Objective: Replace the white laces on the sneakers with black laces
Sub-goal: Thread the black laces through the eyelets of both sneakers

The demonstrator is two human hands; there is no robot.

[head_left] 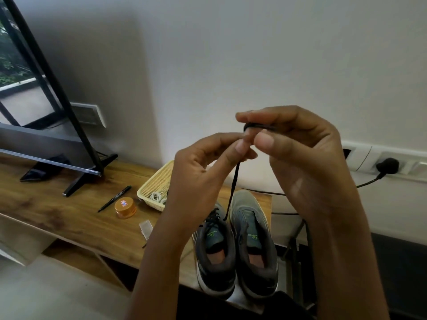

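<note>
Black lace (233, 188) in the fingertip pinch of left hand (203, 162) and right hand (300, 155), above the sneakers (215, 262)

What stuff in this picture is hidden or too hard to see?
Head view only:
1. Black lace: its bundle hides inside the right hand.
2. Laced sneaker: toe hidden behind the left hand and its arm.
3. Basket: part hidden behind that arm; white contents too small to identify.
4. Orange jar: label too small to read.
</note>
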